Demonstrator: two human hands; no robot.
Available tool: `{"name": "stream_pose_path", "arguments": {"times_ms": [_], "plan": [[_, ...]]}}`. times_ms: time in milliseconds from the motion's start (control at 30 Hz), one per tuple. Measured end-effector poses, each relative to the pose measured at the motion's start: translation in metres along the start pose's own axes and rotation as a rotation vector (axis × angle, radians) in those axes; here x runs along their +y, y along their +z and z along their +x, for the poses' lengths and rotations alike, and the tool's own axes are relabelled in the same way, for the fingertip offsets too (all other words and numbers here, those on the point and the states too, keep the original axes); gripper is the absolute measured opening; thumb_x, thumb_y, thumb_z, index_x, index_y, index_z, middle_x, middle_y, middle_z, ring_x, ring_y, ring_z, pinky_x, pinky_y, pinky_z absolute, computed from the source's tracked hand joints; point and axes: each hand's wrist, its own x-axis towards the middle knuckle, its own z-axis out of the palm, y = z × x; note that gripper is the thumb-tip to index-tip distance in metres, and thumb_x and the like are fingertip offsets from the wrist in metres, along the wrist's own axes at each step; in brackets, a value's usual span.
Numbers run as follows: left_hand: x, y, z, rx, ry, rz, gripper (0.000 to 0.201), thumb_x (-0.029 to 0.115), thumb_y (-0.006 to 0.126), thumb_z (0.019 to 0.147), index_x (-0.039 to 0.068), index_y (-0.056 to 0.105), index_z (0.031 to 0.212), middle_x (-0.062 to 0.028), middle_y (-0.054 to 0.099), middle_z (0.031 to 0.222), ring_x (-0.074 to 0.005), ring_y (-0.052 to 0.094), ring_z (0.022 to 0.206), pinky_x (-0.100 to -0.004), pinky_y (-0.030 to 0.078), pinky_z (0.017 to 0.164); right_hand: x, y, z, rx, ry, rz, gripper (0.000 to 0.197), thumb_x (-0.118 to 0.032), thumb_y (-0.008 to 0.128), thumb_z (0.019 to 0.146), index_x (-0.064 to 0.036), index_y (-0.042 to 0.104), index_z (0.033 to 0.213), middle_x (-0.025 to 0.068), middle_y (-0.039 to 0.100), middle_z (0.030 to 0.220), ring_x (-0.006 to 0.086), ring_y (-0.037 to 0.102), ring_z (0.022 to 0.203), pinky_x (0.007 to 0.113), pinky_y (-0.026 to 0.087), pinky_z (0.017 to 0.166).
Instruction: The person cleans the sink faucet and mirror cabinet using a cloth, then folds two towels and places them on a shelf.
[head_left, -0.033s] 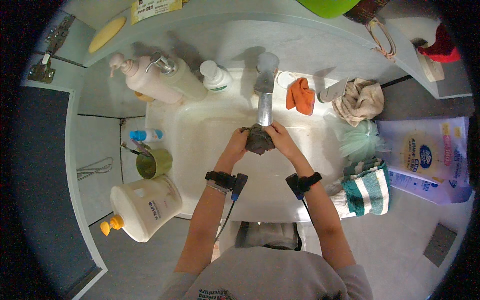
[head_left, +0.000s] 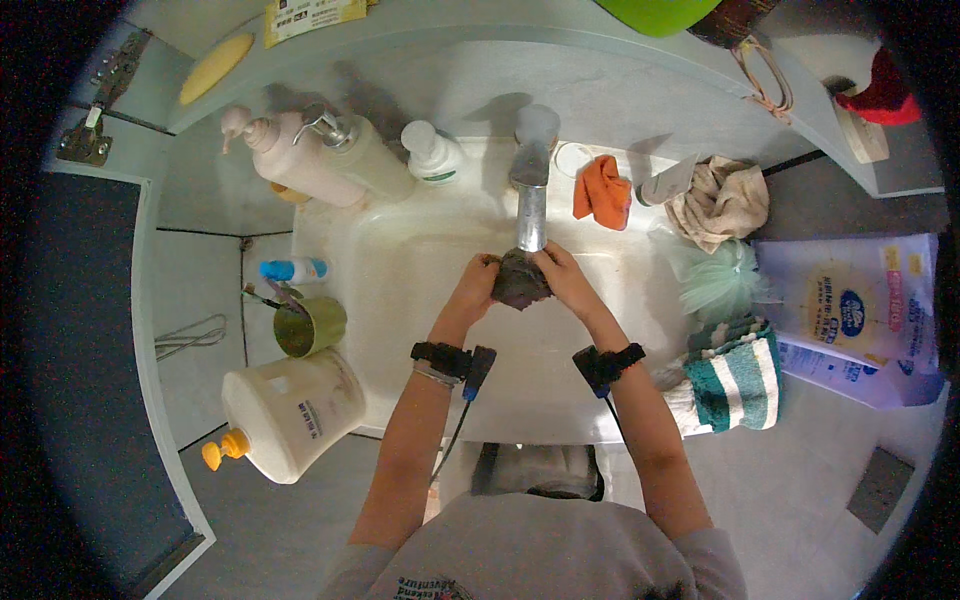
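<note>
A crumpled dark grey-brown cloth [head_left: 521,282] hangs between my two hands over the white sink [head_left: 400,300]. It sits directly beneath the spout of the metal faucet [head_left: 531,215]. My left hand [head_left: 474,290] pinches the cloth's left edge, its fingers curled around behind. On the other side my right hand [head_left: 563,278] grips the upper right edge, close beside the spout's end. Whether water is running cannot be made out. Both wrists wear black bands with small dark devices and cables.
Pump bottles [head_left: 300,155] and a white bottle [head_left: 432,153] line the back left. An orange cloth [head_left: 602,192], a tube [head_left: 668,185] and a beige cloth [head_left: 722,200] lie back right. Green mesh [head_left: 722,278] and a striped towel [head_left: 735,380] edge the right; a green cup [head_left: 308,327] and large bottle [head_left: 295,415] the left.
The cloth is slightly more spread out between my hands and its lower edge has shifted a little. My hands are in nearly the same place.
</note>
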Motion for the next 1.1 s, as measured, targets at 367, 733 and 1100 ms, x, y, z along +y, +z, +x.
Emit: {"name": "stream_pose_path", "arguments": {"times_ms": [367,733,1100], "plan": [[0.019,-0.008,-0.002,-0.094,-0.123,0.358,0.037,0.035,0.049,0.088,0.003,0.054,0.106,-0.0055,0.059,0.09,-0.0135,0.057,0.071,-0.0282,0.049,0.06,-0.01,0.004,0.0,-0.01,-0.082,-0.106,0.026,-0.021,0.06,0.081,-0.0008,0.054,0.097,0.005,0.058,0.08,0.0121,0.054,0.073,0.026,0.045,0.065],[0.021,-0.007,-0.013,0.076,0.443,0.61,0.022,0.017,0.06,0.082,0.003,0.053,0.096,-0.0065,0.057,0.084,-0.0136,0.053,0.076,-0.0279,0.045,0.069,0.006,-0.005,0.007,-0.021,-0.041,0.045,0.029,-0.015,0.062,0.079,0.0024,0.058,0.102,0.0051,0.061,0.086,0.012,0.055,0.075,0.027,0.046,0.068],[0.027,0.033,-0.032,0.322,0.186,0.635,0.026,0.025,0.043,0.092,0.002,0.051,0.101,-0.0138,0.058,0.072,-0.0171,0.056,0.051,-0.0287,0.044,0.039,0.009,0.032,-0.002,0.392,-0.191,-0.291,0.024,-0.019,0.049,0.086,0.0039,0.057,0.087,0.023,0.058,0.073,0.0325,0.058,0.065,0.036,0.045,0.061]]}}
